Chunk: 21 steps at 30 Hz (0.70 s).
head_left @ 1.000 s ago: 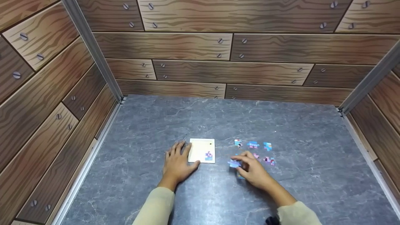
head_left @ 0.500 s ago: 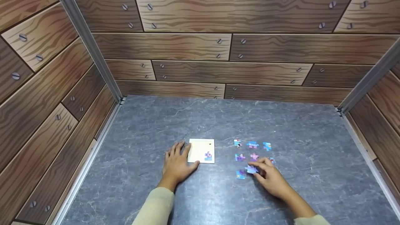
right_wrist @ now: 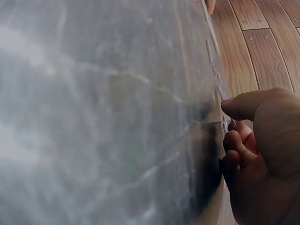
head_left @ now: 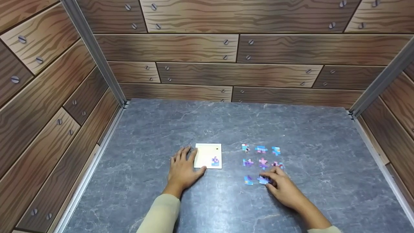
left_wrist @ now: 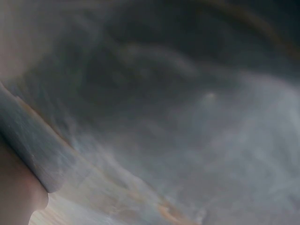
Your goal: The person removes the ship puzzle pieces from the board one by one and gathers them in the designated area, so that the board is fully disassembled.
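In the head view, my left hand [head_left: 183, 170] lies with fingers spread along the left edge of a square cream puzzle tray [head_left: 203, 155]. A purple-and-blue jigsaw piece [head_left: 215, 161] sits in the tray's lower right. To the right, my right hand [head_left: 284, 189] pinches another blue-purple jigsaw piece [head_left: 263, 180] by its right side, close over the table in the lowest row of loose pieces. The right wrist view has the thumb [right_wrist: 241, 105] and fingertips meeting on this thin piece, seen edge-on. Only blurred grey surface and a bit of skin [left_wrist: 18, 192] appear in the left wrist view.
Loose jigsaw pieces lie in rows right of the tray: a top row with a middle piece [head_left: 261, 149], a second row with a pink piece [head_left: 263, 162], and a lower-left piece [head_left: 248, 180]. Wood-patterned walls [head_left: 194, 74] enclose the grey marbled table [head_left: 155, 129].
My right hand has carried the pinched jigsaw piece rightward, then slightly down, from beside the tray into the lowest row of loose pieces. My left hand stays on the tray.
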Motion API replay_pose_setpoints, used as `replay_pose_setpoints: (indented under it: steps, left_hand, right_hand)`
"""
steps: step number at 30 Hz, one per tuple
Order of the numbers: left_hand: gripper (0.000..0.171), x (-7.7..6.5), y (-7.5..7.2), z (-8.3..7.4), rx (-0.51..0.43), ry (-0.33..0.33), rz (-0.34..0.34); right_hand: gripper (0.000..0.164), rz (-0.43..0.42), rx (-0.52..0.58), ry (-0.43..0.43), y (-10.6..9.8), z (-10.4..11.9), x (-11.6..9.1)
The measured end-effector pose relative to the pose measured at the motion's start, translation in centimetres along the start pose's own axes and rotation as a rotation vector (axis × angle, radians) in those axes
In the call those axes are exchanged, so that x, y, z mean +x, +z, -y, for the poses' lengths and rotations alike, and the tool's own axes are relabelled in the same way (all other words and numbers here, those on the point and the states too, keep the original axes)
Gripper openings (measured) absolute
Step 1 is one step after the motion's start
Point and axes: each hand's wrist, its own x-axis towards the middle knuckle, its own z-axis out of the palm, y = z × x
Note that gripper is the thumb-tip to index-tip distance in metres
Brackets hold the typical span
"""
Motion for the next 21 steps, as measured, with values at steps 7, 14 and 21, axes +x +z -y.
replay_pose_setpoints:
  steps: [7,14,21]
  left_hand:
    - [0.091,0.05,0.07,0.01,-0.002,-0.001,0.001]
    - [0.092,0.03,0.04,-0.03,0.013,-0.008,0.003]
    - [0.09,0.04,0.18,-0.04,0.016,-0.007,-0.007]
  right_hand:
    - [0.041,0.014,-0.015,0.042,0.29,-0.16,0.07]
    - [0.043,0.028,-0.008,0.043,0.13,-0.34,0.01]
    - [0.04,0.046,0.011,0.01,-0.24,-0.5,0.06]
